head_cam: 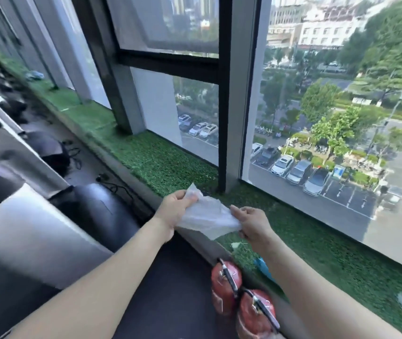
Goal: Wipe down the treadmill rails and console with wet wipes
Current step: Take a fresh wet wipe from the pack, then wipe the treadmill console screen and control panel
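Head view, aimed down over both forearms toward a window ledge. Holding a wet wipe (207,216) stretched in mid-air between the two hands, above the line where the dark floor meets the ledge of artificial grass (165,162). Pinching its upper left corner with the left hand (175,211), thumb and fingers closed in a firm grip on the sheet. Pinching its lower right edge with the right hand (251,223), grip likewise closed on the wipe, remaining fingers curled. Looks to be the preparing step: spreading or unfolding the sheet before any wiping, with no contact yet between wipe and machine. Seems early in the task, judging by that alone. Off to the left, blurred, what appears to be the treadmill (24,228): a pale grey sloping panel with a dark rounded cover (102,211) beside it. Cannot tell rails from console at this angle. Next, probably: turning leftward, gathering the wipe flat under one palm, and pressing it along the nearest grey part in long strokes. Calls for keeping the sheet open enough to cover a good width, yet bunched enough not to slip. Worth minding two red fire extinguishers (226,285) standing low against the ledge, just below the right forearm, and loose cables (72,152) on the floor further along. Beyond the glass (317,143), only a car park and trees far below, no part of the job.
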The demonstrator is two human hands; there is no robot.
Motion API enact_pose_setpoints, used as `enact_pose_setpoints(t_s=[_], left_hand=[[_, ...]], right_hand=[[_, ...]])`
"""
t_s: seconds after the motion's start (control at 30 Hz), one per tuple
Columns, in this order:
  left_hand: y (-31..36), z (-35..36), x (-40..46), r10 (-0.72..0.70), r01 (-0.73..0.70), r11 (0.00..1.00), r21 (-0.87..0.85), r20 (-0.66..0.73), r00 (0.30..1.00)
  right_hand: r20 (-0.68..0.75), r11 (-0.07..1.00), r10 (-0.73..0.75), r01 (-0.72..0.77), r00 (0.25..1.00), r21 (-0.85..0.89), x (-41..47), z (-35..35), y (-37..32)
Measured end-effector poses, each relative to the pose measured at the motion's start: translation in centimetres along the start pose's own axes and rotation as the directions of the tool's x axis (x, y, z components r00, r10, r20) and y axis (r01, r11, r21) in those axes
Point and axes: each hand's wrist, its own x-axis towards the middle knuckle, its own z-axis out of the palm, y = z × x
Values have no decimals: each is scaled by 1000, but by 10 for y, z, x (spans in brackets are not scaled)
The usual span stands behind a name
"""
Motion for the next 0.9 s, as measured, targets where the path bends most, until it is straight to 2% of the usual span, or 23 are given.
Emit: enact_pose_setpoints(t_s=[0.1,0.17,0.2,0.3,0.4,0.5,0.63,0.73,0.83,0.9], left_hand=[[6,-25,-37,50,-53,996,-71,-42,998],[8,-46,-57,59,-67,993,-100,-78,995],[8,-57,-68,59,-70,991,-111,-96,994],[4,-87,-99,40,-70,985,-159,-186,982],[-6,-128,-135,38,-100,982,-160,-353,935],[-31,-189,-172,50,-120,988,-93,-547,835],[-52,-265,-245,2,-122,983,-137,-657,753],[-62,-320,-304,80,-118,993,-1,-726,683],[-85,-384,-363,212,26,961,275,-796,567],[-102,-420,-404,251,74,935,346,-795,552]], right_hand=[[110,995,-67,57,992,86,-24,30,-6],[151,982,-82,54,985,181,-37,51,-8],[153,983,-99,73,983,170,-44,62,-9],[106,974,-219,224,970,-39,-61,99,-14],[164,939,-265,293,950,-181,-83,147,-22],[275,892,-266,344,924,-294,-117,204,-24],[484,787,-223,449,846,-422,-181,297,-8],[567,837,-161,416,808,-355,-247,367,11],[650,889,-111,367,752,-273,-319,437,29],[713,939,-57,280,699,-200,-366,484,39]])
